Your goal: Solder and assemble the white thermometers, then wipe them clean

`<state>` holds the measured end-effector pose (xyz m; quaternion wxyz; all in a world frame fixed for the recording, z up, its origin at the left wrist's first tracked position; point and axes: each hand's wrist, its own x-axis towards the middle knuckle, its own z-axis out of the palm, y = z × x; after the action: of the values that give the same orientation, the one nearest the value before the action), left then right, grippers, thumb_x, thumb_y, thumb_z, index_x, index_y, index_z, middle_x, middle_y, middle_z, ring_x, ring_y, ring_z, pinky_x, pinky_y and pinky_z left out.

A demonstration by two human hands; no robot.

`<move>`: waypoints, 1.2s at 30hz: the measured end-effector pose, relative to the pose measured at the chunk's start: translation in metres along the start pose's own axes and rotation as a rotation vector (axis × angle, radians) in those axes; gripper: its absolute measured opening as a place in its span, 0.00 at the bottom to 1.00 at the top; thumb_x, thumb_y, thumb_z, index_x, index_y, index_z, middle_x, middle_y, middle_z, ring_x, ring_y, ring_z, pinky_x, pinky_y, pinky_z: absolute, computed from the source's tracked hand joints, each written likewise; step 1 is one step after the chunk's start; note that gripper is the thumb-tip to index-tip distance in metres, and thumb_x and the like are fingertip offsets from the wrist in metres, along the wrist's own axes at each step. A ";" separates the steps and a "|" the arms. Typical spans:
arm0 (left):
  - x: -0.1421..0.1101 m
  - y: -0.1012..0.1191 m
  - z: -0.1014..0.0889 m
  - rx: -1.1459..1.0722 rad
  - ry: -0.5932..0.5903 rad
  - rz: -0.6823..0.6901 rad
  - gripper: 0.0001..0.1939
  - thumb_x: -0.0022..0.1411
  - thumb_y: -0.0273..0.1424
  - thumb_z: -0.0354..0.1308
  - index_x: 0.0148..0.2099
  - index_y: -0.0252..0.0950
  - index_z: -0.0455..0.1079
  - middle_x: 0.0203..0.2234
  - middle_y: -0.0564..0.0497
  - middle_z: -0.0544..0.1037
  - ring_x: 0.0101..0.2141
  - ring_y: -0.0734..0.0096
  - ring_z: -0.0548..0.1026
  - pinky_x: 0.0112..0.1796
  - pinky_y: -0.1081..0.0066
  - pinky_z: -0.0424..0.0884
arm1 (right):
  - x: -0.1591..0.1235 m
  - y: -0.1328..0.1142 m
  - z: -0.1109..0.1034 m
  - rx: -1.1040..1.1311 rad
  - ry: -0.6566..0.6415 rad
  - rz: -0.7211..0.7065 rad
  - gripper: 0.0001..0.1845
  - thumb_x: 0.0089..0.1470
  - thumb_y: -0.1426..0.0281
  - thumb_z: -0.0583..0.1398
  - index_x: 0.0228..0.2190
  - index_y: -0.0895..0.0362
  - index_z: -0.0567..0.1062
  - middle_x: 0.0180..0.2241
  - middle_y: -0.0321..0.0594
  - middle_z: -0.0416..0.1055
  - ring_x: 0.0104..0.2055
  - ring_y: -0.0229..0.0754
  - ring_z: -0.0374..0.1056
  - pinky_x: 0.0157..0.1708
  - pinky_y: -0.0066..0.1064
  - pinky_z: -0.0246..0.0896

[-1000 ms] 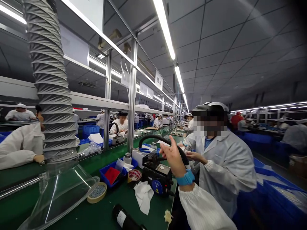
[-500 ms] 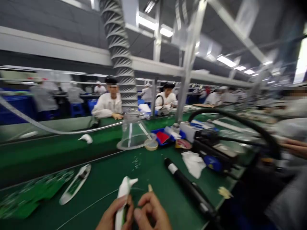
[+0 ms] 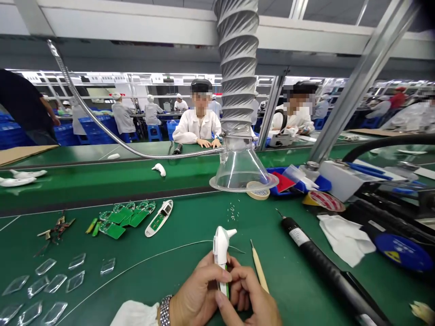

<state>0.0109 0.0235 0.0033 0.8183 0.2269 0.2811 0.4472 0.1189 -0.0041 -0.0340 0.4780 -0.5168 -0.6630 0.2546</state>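
My left hand (image 3: 195,296) grips a white thermometer-shaped housing (image 3: 221,246) with a green circuit board inside, its tip pointing away from me. My right hand (image 3: 251,301) is closed against the lower part of the same housing, fingers pinching at it. A thin wooden stick (image 3: 258,270) lies on the green mat just right of my hands. A fine wire (image 3: 142,262) runs across the mat to the housing.
Green circuit boards (image 3: 122,218) and an open white half-shell (image 3: 159,212) lie ahead left, several clear lenses (image 3: 54,283) at near left. A clear fume hood (image 3: 243,170) hangs ahead. A black electric screwdriver (image 3: 322,262), white cloth (image 3: 345,237) and blue tray (image 3: 321,183) sit right. Co-workers sit across the belt.
The view swung from the right-hand neighbour and my raised hand down to the mat. Both hands now hold the white housing close in front of me.
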 end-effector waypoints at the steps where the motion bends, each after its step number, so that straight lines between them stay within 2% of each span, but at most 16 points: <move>1: 0.000 0.000 0.000 0.009 0.009 -0.002 0.12 0.40 0.22 0.52 0.32 0.33 0.65 0.24 0.52 0.70 0.20 0.73 0.69 0.23 0.72 0.65 | 0.000 0.000 0.000 -0.002 -0.005 0.007 0.08 0.45 0.64 0.59 0.27 0.53 0.66 0.15 0.28 0.56 0.16 0.33 0.52 0.15 0.24 0.49; 4: 0.000 0.000 0.002 0.048 0.025 0.004 0.14 0.40 0.23 0.53 0.34 0.33 0.64 0.23 0.53 0.70 0.19 0.74 0.68 0.22 0.72 0.64 | 0.000 0.000 0.000 -0.007 -0.039 0.036 0.09 0.46 0.62 0.59 0.29 0.53 0.67 0.16 0.28 0.56 0.15 0.33 0.51 0.15 0.23 0.49; 7: 0.001 -0.001 0.003 0.149 0.014 0.055 0.12 0.46 0.27 0.56 0.35 0.33 0.62 0.20 0.55 0.68 0.17 0.77 0.65 0.21 0.73 0.62 | -0.001 0.001 -0.001 -0.005 -0.062 0.079 0.18 0.47 0.61 0.59 0.40 0.53 0.67 0.17 0.29 0.58 0.16 0.35 0.55 0.16 0.23 0.52; 10: 0.000 -0.002 0.003 0.231 0.017 0.126 0.15 0.49 0.32 0.61 0.37 0.32 0.62 0.25 0.53 0.69 0.22 0.77 0.67 0.25 0.73 0.64 | -0.001 0.002 -0.002 0.096 -0.080 0.131 0.21 0.52 0.59 0.55 0.46 0.53 0.64 0.22 0.33 0.66 0.21 0.37 0.62 0.21 0.24 0.58; 13: -0.002 -0.003 0.002 0.305 -0.001 0.139 0.19 0.51 0.37 0.62 0.41 0.32 0.62 0.30 0.50 0.70 0.27 0.74 0.69 0.31 0.71 0.65 | 0.001 0.002 -0.004 0.257 -0.139 0.170 0.17 0.57 0.56 0.51 0.43 0.53 0.65 0.27 0.38 0.70 0.23 0.37 0.64 0.25 0.25 0.61; 17: -0.007 -0.002 0.003 0.483 -0.019 0.141 0.23 0.53 0.42 0.59 0.46 0.34 0.62 0.30 0.51 0.68 0.27 0.77 0.64 0.29 0.74 0.61 | 0.002 0.004 -0.005 0.398 -0.171 0.228 0.20 0.56 0.52 0.51 0.40 0.54 0.66 0.31 0.41 0.72 0.25 0.38 0.65 0.26 0.26 0.61; 23: -0.011 -0.004 0.002 0.587 -0.080 0.129 0.33 0.54 0.52 0.51 0.55 0.37 0.57 0.30 0.51 0.66 0.23 0.79 0.59 0.26 0.74 0.59 | 0.005 0.005 -0.005 0.655 -0.191 0.416 0.27 0.48 0.47 0.57 0.39 0.56 0.69 0.18 0.33 0.64 0.19 0.34 0.59 0.20 0.22 0.53; 28: -0.011 -0.008 0.006 0.519 -0.070 0.118 0.40 0.47 0.50 0.59 0.58 0.39 0.53 0.38 0.47 0.66 0.25 0.79 0.61 0.26 0.75 0.62 | 0.004 0.004 -0.009 0.735 -0.163 0.492 0.32 0.43 0.48 0.61 0.45 0.56 0.70 0.21 0.35 0.66 0.19 0.33 0.59 0.19 0.21 0.54; 32: -0.011 -0.010 0.007 0.543 -0.073 0.090 0.37 0.45 0.49 0.62 0.54 0.36 0.58 0.32 0.50 0.67 0.28 0.74 0.63 0.27 0.75 0.62 | 0.003 0.004 -0.014 0.647 -0.209 0.469 0.35 0.43 0.47 0.61 0.47 0.56 0.70 0.27 0.40 0.71 0.22 0.37 0.63 0.22 0.26 0.61; 36: -0.010 -0.012 0.005 0.495 -0.069 0.103 0.33 0.46 0.44 0.64 0.51 0.35 0.60 0.32 0.51 0.67 0.31 0.74 0.65 0.33 0.74 0.63 | 0.005 0.000 -0.018 0.591 -0.233 0.438 0.34 0.43 0.45 0.58 0.45 0.55 0.72 0.30 0.42 0.72 0.28 0.42 0.66 0.27 0.29 0.64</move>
<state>0.0165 0.0082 0.0021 0.7232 0.4492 0.3421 0.3978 0.1346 -0.0025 -0.0248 0.4621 -0.4535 -0.4849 0.5879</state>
